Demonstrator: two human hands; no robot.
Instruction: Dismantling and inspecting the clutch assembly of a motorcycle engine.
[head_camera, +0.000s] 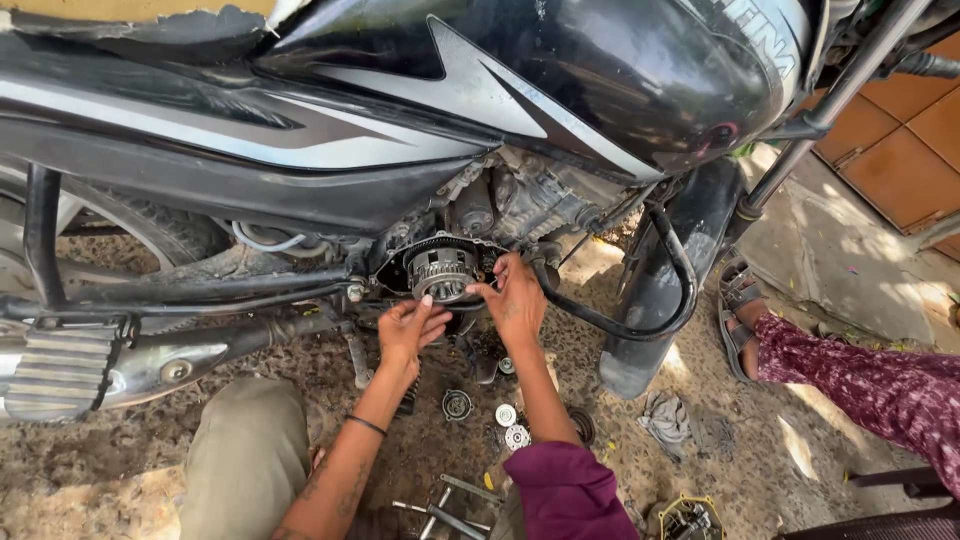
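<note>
A black motorcycle with silver stripes stands over me, its engine side cover off. The round toothed clutch assembly sits exposed in the open engine case. My left hand reaches up to the clutch's lower edge, fingertips touching it. My right hand grips the clutch's right side with thumb and fingers. Neither hand holds a tool.
Small round metal parts and a ring lie on the oily dirt below. Wrenches lie near my knee. A rag lies right. Another person's sandalled foot and patterned leg are at right. Crash guard bar.
</note>
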